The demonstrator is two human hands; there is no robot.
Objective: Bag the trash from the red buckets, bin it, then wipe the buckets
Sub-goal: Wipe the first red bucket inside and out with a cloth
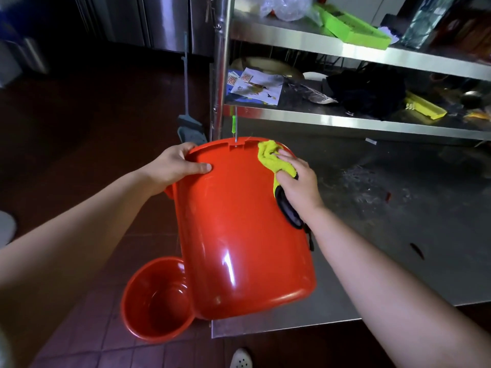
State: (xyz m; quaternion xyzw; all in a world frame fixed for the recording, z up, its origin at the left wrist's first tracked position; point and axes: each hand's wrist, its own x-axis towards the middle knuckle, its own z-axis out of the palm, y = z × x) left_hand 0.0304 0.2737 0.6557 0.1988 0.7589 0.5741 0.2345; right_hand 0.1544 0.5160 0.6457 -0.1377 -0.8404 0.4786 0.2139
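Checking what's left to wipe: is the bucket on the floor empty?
Empty: the floor bucket stands upright, and its bare red inside shows only glare.

You have two red buckets here: one large red bucket [244, 235] lying tilted on the steel counter [385, 208], and one smaller red bucket [156, 301] on the floor just left of the counter's near corner. You have one yellow cloth [275, 159] on the large bucket. Above the counter you have two steel shelves [345, 120], with one green tray [353, 26] on the upper and one yellow brush [425, 106] on the lower. Left of the counter stands one broom [190, 128].
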